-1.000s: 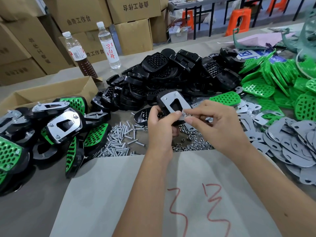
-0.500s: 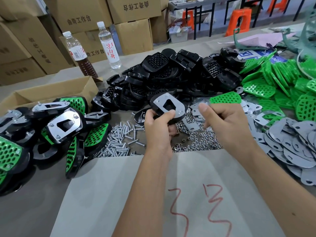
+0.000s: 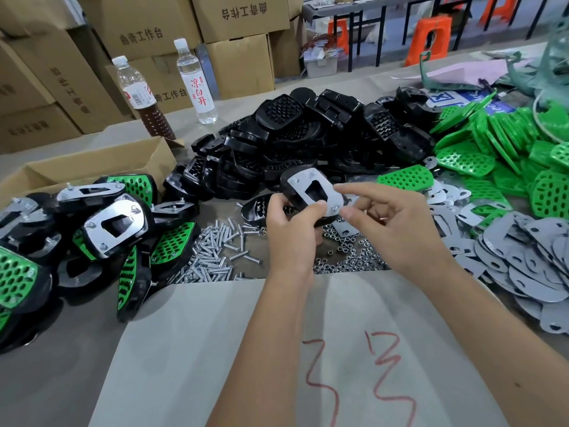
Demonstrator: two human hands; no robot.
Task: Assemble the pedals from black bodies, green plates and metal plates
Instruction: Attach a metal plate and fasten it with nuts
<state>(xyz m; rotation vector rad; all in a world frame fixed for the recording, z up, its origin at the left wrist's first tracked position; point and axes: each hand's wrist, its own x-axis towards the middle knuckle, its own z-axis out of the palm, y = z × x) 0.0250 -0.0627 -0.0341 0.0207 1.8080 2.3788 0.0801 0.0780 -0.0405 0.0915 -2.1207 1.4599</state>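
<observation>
My left hand [image 3: 292, 223] grips a black pedal [image 3: 303, 192] with its metal plate [image 3: 314, 192] facing up, while my right hand [image 3: 397, 223] pinches at the plate's near corner, above the nuts [image 3: 348, 257] on the desk [image 3: 46, 380].

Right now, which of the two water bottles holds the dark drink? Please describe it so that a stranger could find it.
Look at the stacked cardboard boxes behind the table, then at the two plastic bottles before them. The dark drink bottle is the left one, beside the open carton. Only its lower part is brown; the clear bottle bears red characters.
</observation>
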